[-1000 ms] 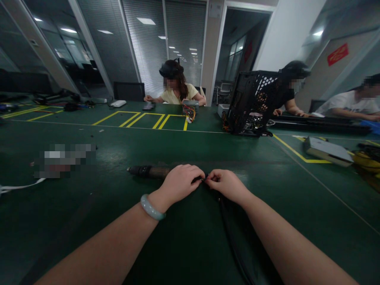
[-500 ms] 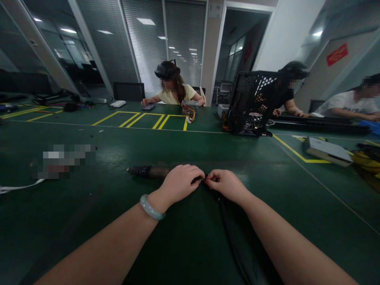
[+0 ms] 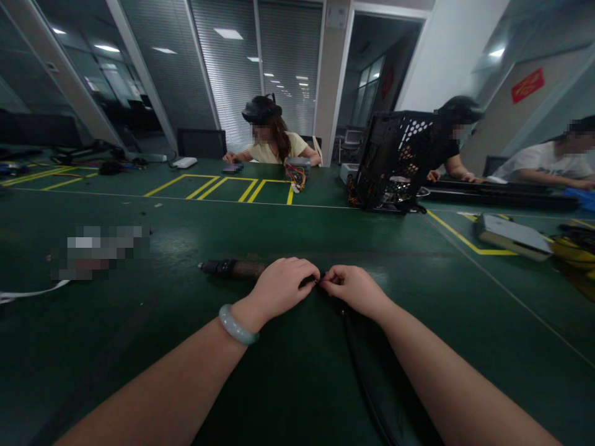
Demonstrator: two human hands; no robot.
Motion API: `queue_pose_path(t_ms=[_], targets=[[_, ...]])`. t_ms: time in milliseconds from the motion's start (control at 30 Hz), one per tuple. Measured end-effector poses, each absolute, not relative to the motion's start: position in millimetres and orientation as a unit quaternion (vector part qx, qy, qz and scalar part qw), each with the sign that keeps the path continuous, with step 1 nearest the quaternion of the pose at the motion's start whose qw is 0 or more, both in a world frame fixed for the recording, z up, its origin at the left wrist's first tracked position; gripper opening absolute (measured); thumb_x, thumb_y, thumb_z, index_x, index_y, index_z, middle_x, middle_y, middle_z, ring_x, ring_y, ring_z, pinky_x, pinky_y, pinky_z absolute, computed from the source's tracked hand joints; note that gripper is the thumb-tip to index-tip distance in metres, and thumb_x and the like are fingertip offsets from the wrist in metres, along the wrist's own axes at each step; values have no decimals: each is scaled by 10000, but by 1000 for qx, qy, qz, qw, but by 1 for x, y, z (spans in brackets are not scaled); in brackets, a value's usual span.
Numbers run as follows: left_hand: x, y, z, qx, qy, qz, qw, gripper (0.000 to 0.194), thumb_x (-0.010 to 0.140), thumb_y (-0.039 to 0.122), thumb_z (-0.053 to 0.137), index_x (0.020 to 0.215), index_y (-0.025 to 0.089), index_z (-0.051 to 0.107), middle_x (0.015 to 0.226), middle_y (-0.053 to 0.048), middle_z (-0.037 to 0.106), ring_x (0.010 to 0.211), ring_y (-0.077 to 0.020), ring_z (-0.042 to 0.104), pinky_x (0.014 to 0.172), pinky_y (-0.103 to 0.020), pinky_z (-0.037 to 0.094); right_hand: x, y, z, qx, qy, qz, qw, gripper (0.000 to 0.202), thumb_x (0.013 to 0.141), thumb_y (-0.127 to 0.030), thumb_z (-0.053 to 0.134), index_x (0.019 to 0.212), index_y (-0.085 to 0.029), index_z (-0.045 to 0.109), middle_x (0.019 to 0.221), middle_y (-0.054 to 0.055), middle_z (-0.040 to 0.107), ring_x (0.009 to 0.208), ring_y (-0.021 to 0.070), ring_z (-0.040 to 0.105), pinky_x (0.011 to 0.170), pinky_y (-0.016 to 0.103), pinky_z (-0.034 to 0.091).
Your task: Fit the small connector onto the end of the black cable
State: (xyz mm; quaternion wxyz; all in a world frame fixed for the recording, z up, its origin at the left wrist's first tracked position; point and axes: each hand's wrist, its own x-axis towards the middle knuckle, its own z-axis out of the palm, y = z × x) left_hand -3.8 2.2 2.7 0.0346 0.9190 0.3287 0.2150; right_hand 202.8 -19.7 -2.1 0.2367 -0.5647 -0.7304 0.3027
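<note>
An electric screwdriver (image 3: pixel 242 269) lies on the green tabletop, its bit end pointing left. My left hand (image 3: pixel 284 282), with a pale bangle on the wrist, is wrapped round its rear end. Close against it, my right hand (image 3: pixel 353 288) pinches the plug end of a black cable (image 3: pixel 357 353). The cable runs from under the right hand down toward the near edge. Fingertips of both hands meet at the joint between tool and cable, and they hide most of it.
A black computer case (image 3: pixel 395 164) stands at the back right, near a grey metal box (image 3: pixel 514 235). A blurred-out item (image 3: pixel 97 253) with a white strap lies at left. Across the table, a person (image 3: pixel 274 139) sits behind a power supply (image 3: pixel 297 166) with loose wires. Two more people sit at right.
</note>
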Motion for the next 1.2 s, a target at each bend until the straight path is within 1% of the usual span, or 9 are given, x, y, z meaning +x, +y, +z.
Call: queue_pose_path(t_ms=[167,300,433,567,700,833,933,1033,1200], targets=[[-3,1,2,912,346,217,25,173,861,258,572,1028,223,599,989,-21,647,897,-202,594,797,-371,450,204,-20,-3,-564,-730,307,235,150,809,-339,601,817,-218,689,713,-14,689,619,129,618,535,217,391],[-3,1,3,910,355,212,27,144,857,284,595,989,225,600,960,-5,649,884,-201,596,797,-377,453,203,-20,-1,-566,-730,306,233,150,810,-344,606,811,-219,689,722,-17,693,625,127,622,537,218,391],[-3,1,3,914,342,216,33,123,869,251,562,977,216,612,966,-11,652,892,-195,598,806,-373,448,203,-21,2,-568,-730,302,230,142,808,-338,609,814,-225,694,721,-23,691,621,122,618,536,217,390],[-3,1,2,915,339,217,35,150,852,213,545,985,226,614,987,-8,650,911,-197,593,817,-384,442,203,-22,4,-571,-730,299,228,141,805,-329,608,815,-222,699,722,-17,690,619,123,610,533,218,385],[-3,1,1,914,340,219,35,179,835,209,549,1001,226,612,991,-13,648,913,-201,593,829,-388,441,203,-21,1,-570,-732,294,230,145,802,-334,611,811,-220,701,731,-12,690,628,127,613,541,220,388],[-2,1,2,909,355,217,29,218,832,297,600,1037,227,591,990,-16,645,904,-212,595,804,-388,449,204,-19,-2,-565,-733,296,234,153,809,-343,606,814,-219,695,720,-14,686,624,129,613,549,224,394],[-2,1,2,908,359,215,25,199,850,346,599,1007,222,595,969,-18,646,897,-213,597,797,-384,449,204,-19,-2,-562,-735,301,233,154,813,-348,602,818,-223,693,729,-17,689,638,131,622,551,224,396],[-2,2,2,910,354,214,26,132,873,296,565,973,220,606,950,-13,650,891,-204,598,805,-376,446,204,-20,-1,-562,-735,301,231,154,812,-349,603,823,-225,693,737,-16,691,644,132,625,548,224,392],[-2,2,1,912,342,224,28,131,866,241,545,968,219,624,958,-18,654,896,-194,600,829,-364,446,204,-20,-1,-563,-736,299,229,158,816,-348,595,825,-221,689,720,-15,686,627,131,613,542,224,387]])
